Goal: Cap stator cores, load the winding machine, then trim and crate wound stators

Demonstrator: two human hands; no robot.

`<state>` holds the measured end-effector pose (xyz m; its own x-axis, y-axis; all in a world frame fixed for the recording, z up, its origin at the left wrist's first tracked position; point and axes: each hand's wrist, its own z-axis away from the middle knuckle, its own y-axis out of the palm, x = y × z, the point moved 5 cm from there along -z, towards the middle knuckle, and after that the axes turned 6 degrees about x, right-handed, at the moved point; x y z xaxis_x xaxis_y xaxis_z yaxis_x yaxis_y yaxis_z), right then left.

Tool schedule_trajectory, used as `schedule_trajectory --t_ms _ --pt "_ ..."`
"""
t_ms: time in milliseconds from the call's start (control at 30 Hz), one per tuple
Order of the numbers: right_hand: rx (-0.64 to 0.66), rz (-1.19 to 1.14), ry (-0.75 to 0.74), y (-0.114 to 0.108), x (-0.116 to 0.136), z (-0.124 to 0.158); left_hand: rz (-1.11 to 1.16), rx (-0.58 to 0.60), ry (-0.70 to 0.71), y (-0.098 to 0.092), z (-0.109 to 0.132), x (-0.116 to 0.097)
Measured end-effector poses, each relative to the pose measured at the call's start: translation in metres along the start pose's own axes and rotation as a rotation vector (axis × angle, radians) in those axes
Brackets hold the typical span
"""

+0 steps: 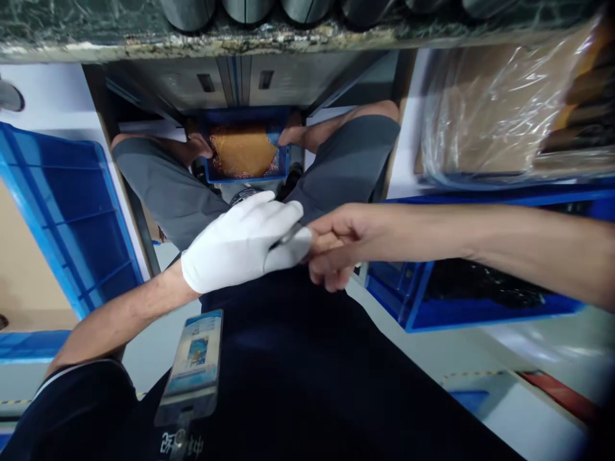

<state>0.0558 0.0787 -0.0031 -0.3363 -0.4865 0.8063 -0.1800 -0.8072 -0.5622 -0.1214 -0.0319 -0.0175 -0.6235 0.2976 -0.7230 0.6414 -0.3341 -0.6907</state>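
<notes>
A white glove covers my left hand (pixel 247 240), which lies palm down over my lap with its fingers pointing right. My bare right hand (pixel 334 246) meets the gloved fingertips, its own fingers curled and its thumb and forefinger at the glove's thumb tip. A small dark gap or thin dark item shows between the gloved thumb and forefinger; I cannot make out which. The right fingers are slightly blurred. Below the left hand, an ID badge (pixel 195 358) hangs on my dark shirt.
Dark cylinders (pixel 245 8) stand on the worn bench edge (pixel 288 43) ahead. A blue bin (pixel 209 173) sits between my feet. Another blue crate (pixel 91 218) is at left; at right are a blue crate (pixel 413 314) and a plastic-wrapped carton (pixel 494 109).
</notes>
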Motion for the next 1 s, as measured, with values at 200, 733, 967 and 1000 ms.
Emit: schedule_trajectory --t_ms 200,733,967,1000 --pt "0.106 -0.009 -0.019 -0.001 0.007 0.009 0.555 0.121 -0.239 0.013 0.016 0.014" --pt "0.561 -0.833 0.276 0.042 0.012 -0.001 0.096 -0.049 -0.118 -0.014 0.01 -0.005" --pt "0.156 -0.092 -0.07 -0.005 0.024 -0.011 0.369 0.089 -0.273 0.007 0.028 0.006" --pt "0.155 -0.124 -0.048 -0.009 0.02 -0.012 0.333 0.032 -0.286 0.004 0.03 0.009"
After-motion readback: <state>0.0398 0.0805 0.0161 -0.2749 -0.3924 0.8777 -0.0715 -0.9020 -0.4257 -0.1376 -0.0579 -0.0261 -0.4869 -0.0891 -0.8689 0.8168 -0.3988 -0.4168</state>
